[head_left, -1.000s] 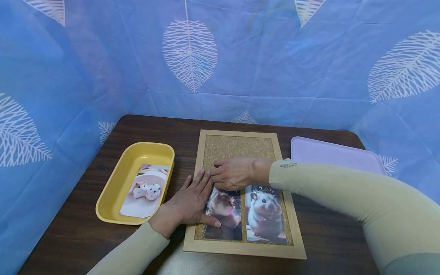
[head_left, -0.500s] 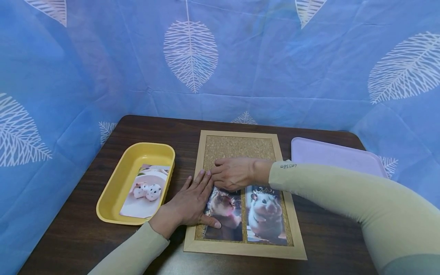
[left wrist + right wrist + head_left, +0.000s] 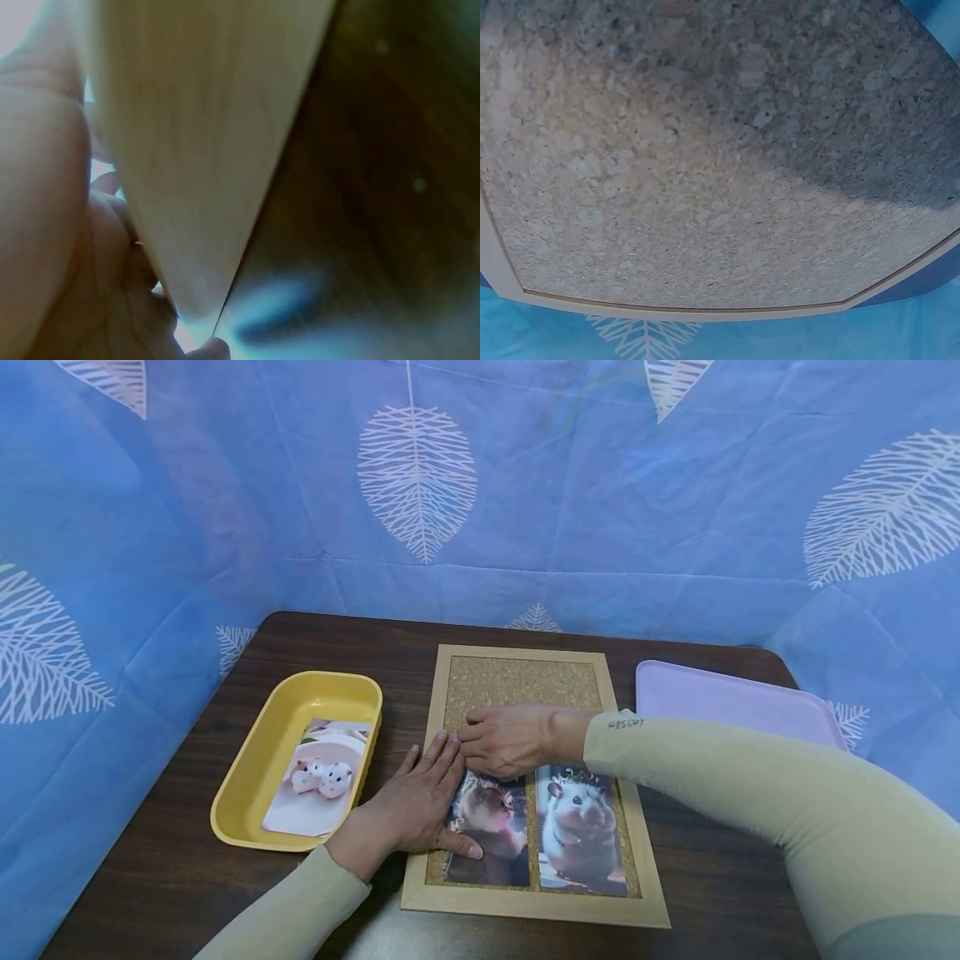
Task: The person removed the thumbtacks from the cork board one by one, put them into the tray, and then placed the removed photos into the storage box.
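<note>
A wood-framed corkboard (image 3: 525,681) lies on the table with two photos side by side on its near half. One is a dark hamster photo (image 3: 498,856), the other a white hamster photo (image 3: 581,827). My left hand (image 3: 412,810) rests with straight fingers across the frame's left side, its thumb on the dark photo. Over that photo's upper left corner is my right hand (image 3: 506,739), fingers bent downward; I cannot tell what its hidden fingertips hold. The left wrist view shows the wooden frame edge (image 3: 202,112) beside the palm; the right wrist view shows bare cork (image 3: 667,210).
At left stands a yellow tray (image 3: 247,777) with a photo of two small hamsters (image 3: 315,789) in it. A flat purple tray (image 3: 727,697) lies at the back right, partly behind the right sleeve (image 3: 712,768). Blue leaf-print cloth (image 3: 562,527) hangs behind the dark table (image 3: 135,877).
Both hands keep almost the same place over the corkboard. Only a very slight shift of the whole view shows; photos and trays stay put.
</note>
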Motion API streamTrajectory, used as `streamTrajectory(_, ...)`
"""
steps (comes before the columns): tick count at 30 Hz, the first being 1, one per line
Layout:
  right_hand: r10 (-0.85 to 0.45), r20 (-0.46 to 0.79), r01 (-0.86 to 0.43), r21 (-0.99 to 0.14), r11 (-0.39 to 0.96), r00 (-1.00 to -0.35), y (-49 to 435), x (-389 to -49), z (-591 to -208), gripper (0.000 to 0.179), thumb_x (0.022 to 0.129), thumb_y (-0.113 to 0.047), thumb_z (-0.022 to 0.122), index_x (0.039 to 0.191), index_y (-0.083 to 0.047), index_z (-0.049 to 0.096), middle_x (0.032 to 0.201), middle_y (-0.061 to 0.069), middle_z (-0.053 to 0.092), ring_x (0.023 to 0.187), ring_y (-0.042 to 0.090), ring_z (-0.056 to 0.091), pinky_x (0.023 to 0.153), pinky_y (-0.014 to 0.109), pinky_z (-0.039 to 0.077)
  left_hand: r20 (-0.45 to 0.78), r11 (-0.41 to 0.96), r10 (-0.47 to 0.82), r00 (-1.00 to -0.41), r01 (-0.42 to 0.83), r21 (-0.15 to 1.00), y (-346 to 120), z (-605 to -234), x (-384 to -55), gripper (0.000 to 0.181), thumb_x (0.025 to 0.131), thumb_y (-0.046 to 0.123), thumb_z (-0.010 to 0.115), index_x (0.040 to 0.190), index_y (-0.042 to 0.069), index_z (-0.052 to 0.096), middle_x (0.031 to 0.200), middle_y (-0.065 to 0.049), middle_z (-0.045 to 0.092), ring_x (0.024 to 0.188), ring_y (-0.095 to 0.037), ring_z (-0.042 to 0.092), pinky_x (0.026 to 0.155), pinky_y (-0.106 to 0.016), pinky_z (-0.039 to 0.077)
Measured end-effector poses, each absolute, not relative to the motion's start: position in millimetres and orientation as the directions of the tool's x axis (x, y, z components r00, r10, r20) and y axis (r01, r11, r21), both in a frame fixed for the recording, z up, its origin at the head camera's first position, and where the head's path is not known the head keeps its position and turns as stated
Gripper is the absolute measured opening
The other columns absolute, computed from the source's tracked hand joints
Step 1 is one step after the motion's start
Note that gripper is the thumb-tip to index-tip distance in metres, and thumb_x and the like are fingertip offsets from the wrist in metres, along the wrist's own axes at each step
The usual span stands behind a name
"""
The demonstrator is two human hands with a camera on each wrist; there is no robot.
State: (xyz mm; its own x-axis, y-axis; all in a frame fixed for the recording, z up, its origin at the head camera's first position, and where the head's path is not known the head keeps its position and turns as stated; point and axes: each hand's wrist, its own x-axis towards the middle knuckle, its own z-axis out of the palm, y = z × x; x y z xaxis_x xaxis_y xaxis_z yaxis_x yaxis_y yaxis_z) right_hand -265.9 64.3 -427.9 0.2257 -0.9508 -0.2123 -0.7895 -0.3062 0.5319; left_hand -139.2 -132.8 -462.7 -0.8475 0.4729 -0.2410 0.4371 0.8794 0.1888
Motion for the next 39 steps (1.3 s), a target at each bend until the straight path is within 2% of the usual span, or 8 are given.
streamTrajectory(5, -0.952, -0.218, -0.794, 0.529, -0.3, 0.215, 63.7, -265.6, -428.2, 0.029, 0.109, -0.03, 0.045, 0.114, -0.016, 0.069, 0.114, -0.002, 0.07, 0.105, 0.017, 0.059, 0.094, 0.036, 0.047, -0.24, 0.88, 0.473, -0.848, 0.439, 0.181, -132.4, -462.7, -139.0, 0.136, 0.078, 0.09, 0.063, 0.17, 0.005, 0.011, 0.178, -0.015, 0.001, 0.165, -0.032, -0.004, 0.131, -0.06, 0.01)
streamTrajectory(12, -0.951, -0.269, -0.827, 0.494, -0.27, 0.149, 62.7, -265.3, -429.2, 0.033, 0.111, -0.034, 0.041, 0.123, -0.016, 0.067, 0.126, -0.002, 0.069, 0.115, 0.017, 0.059, 0.101, 0.038, 0.047, -0.235, 0.879, 0.474, -0.848, 0.443, 0.176, -131.6, -461.2, -137.7, 0.135, 0.078, 0.089, 0.063, 0.169, 0.004, 0.012, 0.178, -0.015, 0.002, 0.165, -0.033, -0.003, 0.131, -0.06, 0.011)
streamTrajectory(28, -0.957, -0.234, -0.833, 0.484, -0.268, 0.172, 61.6, -264.8, -430.1, 0.031, 0.11, -0.034, 0.045, 0.12, -0.015, 0.068, 0.123, -0.001, 0.07, 0.11, 0.019, 0.058, 0.096, 0.038, 0.046, -0.226, 0.873, 0.484, -0.845, 0.446, 0.198, -132.9, -463.0, -138.5, 0.135, 0.079, 0.088, 0.065, 0.17, 0.004, 0.01, 0.177, -0.016, 0.002, 0.165, -0.035, -0.003, 0.13, -0.062, 0.011)
streamTrajectory(39, -0.956, -0.243, -0.832, 0.487, -0.265, 0.162, 60.3, -265.1, -431.3, 0.032, 0.111, -0.034, 0.043, 0.123, -0.015, 0.067, 0.123, -0.001, 0.069, 0.108, 0.019, 0.058, 0.095, 0.039, 0.046, -0.217, 0.869, 0.49, -0.844, 0.456, 0.193, -133.0, -461.9, -137.8, 0.135, 0.079, 0.087, 0.066, 0.169, 0.003, 0.011, 0.177, -0.017, 0.003, 0.165, -0.036, -0.003, 0.13, -0.062, 0.013)
